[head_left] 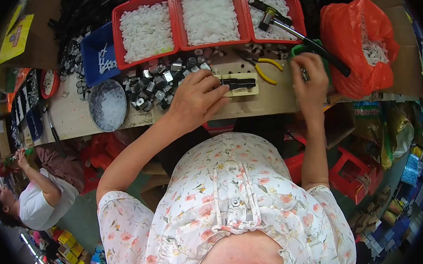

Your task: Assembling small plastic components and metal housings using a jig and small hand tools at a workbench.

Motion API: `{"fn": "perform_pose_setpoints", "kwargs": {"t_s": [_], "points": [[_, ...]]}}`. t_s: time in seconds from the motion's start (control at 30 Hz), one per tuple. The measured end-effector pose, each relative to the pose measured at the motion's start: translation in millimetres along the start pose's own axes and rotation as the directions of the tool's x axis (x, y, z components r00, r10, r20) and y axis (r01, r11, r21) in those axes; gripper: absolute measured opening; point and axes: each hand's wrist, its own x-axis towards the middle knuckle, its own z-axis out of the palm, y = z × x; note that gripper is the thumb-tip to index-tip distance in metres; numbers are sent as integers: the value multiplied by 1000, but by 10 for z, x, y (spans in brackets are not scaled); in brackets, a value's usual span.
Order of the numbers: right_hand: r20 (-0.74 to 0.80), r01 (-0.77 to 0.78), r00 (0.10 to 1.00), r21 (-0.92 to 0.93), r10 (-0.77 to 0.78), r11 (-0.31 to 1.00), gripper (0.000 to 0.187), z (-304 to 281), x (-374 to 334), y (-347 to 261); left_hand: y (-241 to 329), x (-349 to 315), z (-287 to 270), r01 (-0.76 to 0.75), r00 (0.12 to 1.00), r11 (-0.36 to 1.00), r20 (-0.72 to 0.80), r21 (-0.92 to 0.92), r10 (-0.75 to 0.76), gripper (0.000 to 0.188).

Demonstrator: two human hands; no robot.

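A long black part (pixel 239 83) lies in a cream-coloured block (pixel 253 91) near the table's front edge. My left hand (pixel 196 100) is closed at the left end of this part, its fingertips pressing there and hiding that end. To the right, my right hand (pixel 311 80) is over a green tray (pixel 324 61). Its fingers are curled together; something small and shiny shows by the fingertips, too small to name. Pliers with yellow handles (pixel 267 71) rest between the hands, behind the block.
Red bins (pixel 176 19) of small white pieces line the back, with a hammer (pixel 304 38) across the right one. A red plastic bag (pixel 343 43) stands at right. Metal-and-black parts (pixel 158 86), a blue bin (pixel 93 50) and a round bowl (pixel 108 106) lie left. Another person (pixel 45 199) sits far left.
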Motion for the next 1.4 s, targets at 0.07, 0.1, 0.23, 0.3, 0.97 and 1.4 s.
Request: {"fn": "perform_pose_setpoints", "kwargs": {"t_s": [0.07, 0.1, 0.23, 0.3, 0.97, 1.4], "points": [[-46, -68, 997, -82, 65, 994, 10, -133, -21, 261, -39, 159, -9, -16, 999, 1000, -30, -24, 15, 22], [-5, -96, 995, -205, 97, 974, 11, -159, -46, 387, -47, 247, -22, -18, 998, 999, -59, -38, 15, 21], [86, -83, 989, -332, 118, 940, 13, -107, -82, 510, -114, 741, 22, -39, 993, 998, -116, -55, 32, 16], [90, -87, 988, -319, 122, 944, 13, -89, -47, 510, -175, 1009, 119, -49, 989, 998, -142, -40, 43, 13], [7, -259, 966, 6, 259, 966, 10, -166, -156, 526, -393, 1943, 912, 3, 991, 909, 123, 418, -59, 13], [-30, -239, 970, 57, 241, 969, 10, -184, -84, 342, -545, 1858, 687, 54, 962, 997, 263, 59, -68, 14]]}}
